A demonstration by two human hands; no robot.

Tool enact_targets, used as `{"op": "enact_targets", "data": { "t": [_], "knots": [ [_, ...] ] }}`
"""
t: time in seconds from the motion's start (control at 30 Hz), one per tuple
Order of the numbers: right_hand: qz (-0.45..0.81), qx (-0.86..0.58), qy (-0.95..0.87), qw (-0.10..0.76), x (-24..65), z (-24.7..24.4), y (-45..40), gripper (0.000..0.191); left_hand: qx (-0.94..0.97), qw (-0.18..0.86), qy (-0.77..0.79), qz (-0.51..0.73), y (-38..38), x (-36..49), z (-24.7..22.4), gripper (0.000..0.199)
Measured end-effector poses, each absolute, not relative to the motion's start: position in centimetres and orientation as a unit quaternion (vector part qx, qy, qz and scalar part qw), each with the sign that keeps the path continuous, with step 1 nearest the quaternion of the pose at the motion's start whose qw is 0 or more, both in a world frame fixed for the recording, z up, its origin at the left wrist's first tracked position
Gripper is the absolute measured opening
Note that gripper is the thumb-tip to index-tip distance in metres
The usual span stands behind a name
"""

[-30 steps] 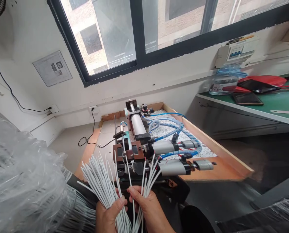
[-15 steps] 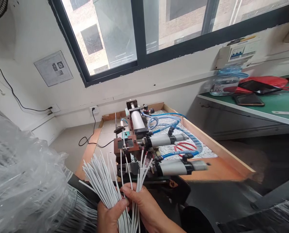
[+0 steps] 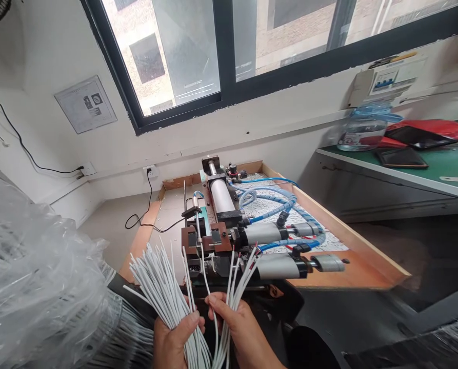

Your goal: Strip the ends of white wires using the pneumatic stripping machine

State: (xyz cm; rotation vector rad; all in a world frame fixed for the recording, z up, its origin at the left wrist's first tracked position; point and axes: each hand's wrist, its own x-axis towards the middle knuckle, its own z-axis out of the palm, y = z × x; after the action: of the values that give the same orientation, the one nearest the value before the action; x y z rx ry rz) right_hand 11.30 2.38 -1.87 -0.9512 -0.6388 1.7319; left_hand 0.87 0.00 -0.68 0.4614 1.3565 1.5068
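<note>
My left hand [image 3: 178,338] is wrapped round a thick bundle of white cables [image 3: 155,282], their ends fanned upward. In my right hand [image 3: 238,323] is a smaller bunch of white cables [image 3: 239,287], some with reddish tips. Thumb and forefinger of that hand pinch one single cable [image 3: 206,274], whose upper end reaches up to the machine. Just beyond both hands stands the pneumatic machine [image 3: 223,192], with silver cylinders, brown clamp blocks [image 3: 217,237] and blue hoses [image 3: 275,205]. The lower ends of the cables leave the bottom of the view.
A wooden tray [image 3: 367,266] with cut scraps surrounds the machine. Plastic-wrapped cable bundles [image 3: 40,287] stand at the left. On the green table [image 3: 452,169] at the right are a large bottle [image 3: 361,133] and a dark phone [image 3: 401,157].
My right hand has moved right, away from the left, with its bunch and the single cable. The machine's clamp blocks have moved apart and its cylinder rods at the right stick out.
</note>
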Motion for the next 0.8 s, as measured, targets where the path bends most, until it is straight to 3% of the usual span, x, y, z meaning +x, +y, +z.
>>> {"op": "enact_targets", "data": {
  "t": [0.17, 0.5, 0.8],
  "knots": [
    [0.793, -0.316, -0.266, 0.448, 10.9, -0.6, 2.5, 0.027, 0.215, 0.519, 0.548, 0.620, -0.2, 1.1, -0.2, 0.024],
    [0.703, -0.400, -0.288, 0.513, 10.8, -2.1, 2.7, 0.028, 0.192, 0.524, 0.537, 0.633, 0.2, 0.7, -0.2, 0.025],
    [0.730, -0.379, -0.253, 0.510, 10.6, -1.9, 3.8, 0.025, 0.212, 0.533, 0.527, 0.627, 0.9, 0.7, 0.3, 0.025]
  ]
}}
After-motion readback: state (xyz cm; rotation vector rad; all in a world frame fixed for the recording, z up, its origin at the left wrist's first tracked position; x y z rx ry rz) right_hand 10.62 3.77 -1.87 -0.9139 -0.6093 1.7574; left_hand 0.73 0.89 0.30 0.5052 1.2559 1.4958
